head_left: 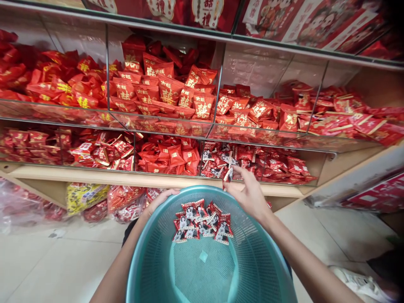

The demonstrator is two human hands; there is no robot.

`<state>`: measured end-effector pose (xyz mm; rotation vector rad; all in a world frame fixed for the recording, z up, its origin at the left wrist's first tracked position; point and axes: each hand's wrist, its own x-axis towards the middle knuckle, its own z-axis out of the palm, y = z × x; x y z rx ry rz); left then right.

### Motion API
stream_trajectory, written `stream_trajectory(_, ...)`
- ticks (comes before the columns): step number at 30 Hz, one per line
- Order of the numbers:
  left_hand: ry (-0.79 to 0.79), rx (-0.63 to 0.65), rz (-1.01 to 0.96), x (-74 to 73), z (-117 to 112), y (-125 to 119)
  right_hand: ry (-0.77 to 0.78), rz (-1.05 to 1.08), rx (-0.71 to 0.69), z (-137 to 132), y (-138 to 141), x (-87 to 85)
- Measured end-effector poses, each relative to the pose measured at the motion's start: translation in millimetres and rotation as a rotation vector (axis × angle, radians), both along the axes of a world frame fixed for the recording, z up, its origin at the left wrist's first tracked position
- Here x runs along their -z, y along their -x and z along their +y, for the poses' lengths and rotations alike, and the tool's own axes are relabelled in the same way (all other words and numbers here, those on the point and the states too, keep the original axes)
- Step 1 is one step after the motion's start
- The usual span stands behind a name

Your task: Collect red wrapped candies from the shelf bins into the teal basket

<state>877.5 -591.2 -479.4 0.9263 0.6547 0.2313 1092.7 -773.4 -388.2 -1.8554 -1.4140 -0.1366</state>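
Observation:
A teal plastic basket with a mesh wall fills the lower middle of the view. Several small red-and-white wrapped candies lie against its far side. My left hand grips the basket's far left rim, fingers curled over the edge. Above the far right rim, my right hand pinches one wrapped candy between thumb and fingers. Just beyond it is a shelf compartment of similar red, black and white candies.
Clear dividers split the shelves into compartments of red packets. A wooden shelf edge runs just past the basket. Plastic bags of sweets sit below it at the left. A white shoe shows on the tiled floor at right.

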Motion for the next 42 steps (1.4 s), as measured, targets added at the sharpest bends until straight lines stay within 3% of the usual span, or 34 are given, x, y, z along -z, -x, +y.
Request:
stream_trajectory(6,0.029,0.067,-0.017,-5.7,-4,1,0.349,-0.261,-0.349,-1,37,14.6)
stream_trajectory(11,0.044,0.116,-0.072,-4.6,-3,1,0.45,-0.586,-0.417,10,46,34.0)
stream_trajectory(14,0.031,0.118,-0.082,-2.7,-2,1,0.471,-0.669,-0.443,12,44,49.0)
stream_trajectory(25,0.012,0.076,-0.047,7.8,3,-2,0.426,-0.358,-0.377,-19,45,77.5)
stream_trajectory(29,0.021,0.058,-0.034,4.5,1,-1,0.4,-0.324,-0.338,-25,46,85.8)
stream_trajectory(36,0.07,0.053,-0.033,-7.4,-5,0,0.407,-0.274,-0.298,-30,47,88.5)
stream_trajectory(42,0.07,0.079,-0.052,8.2,3,-1,0.342,-0.223,-0.32,-26,41,87.1)
